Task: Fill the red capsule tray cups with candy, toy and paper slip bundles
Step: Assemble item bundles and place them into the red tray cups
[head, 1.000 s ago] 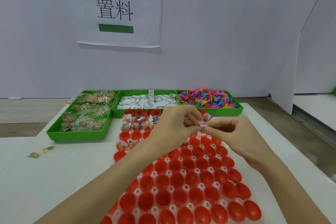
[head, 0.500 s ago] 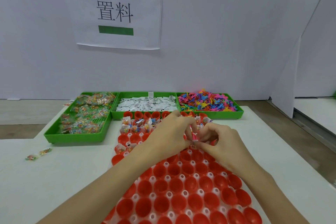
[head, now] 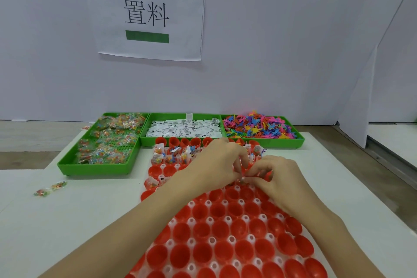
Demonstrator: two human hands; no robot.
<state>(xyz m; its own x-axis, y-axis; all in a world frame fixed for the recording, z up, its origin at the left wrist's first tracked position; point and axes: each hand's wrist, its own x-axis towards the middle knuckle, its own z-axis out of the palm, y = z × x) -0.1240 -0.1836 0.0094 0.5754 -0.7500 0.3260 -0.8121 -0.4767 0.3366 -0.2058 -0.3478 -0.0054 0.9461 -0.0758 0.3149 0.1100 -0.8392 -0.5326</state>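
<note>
Change: my hands had come down from above the tray and now sat low over its cups, closer together than a second earlier.
Left hand point(head: 216, 165): my fingers were curled, tips bent down toward the right hand; what they pinched was mostly hidden.
Right hand point(head: 282, 178): my fingers were curled too, thumb and forefinger closed on a small bundle point(head: 244, 175) of which only a pale sliver showed between both hands.
Red capsule tray point(head: 225, 232): glossy red half-shell cups, round and smooth, set in rows on a milky white plastic grid with small round holes; it lay on the table straight in front of me.
Filled cups point(head: 171, 156): at the tray's far-left end, crinkled clear wrappers, white slips and bright bits stood up out of the cups.
Candy bin point(head: 67, 167): green plastic with a perforated floor, just beyond the tray to its far left, holding shiny clear packets of coloured sweets.
Slip bin point(head: 144, 140): green, directly beyond the tray's far edge, heaped with flat white printed paper slips.
Toy bin point(head: 297, 140): green, beyond the tray to its far right, piled with flat, spiky, many-coloured toys.
Loose candy packets point(head: 50, 189): on the white table point(head: 67, 221), well to the tray's left.
</note>
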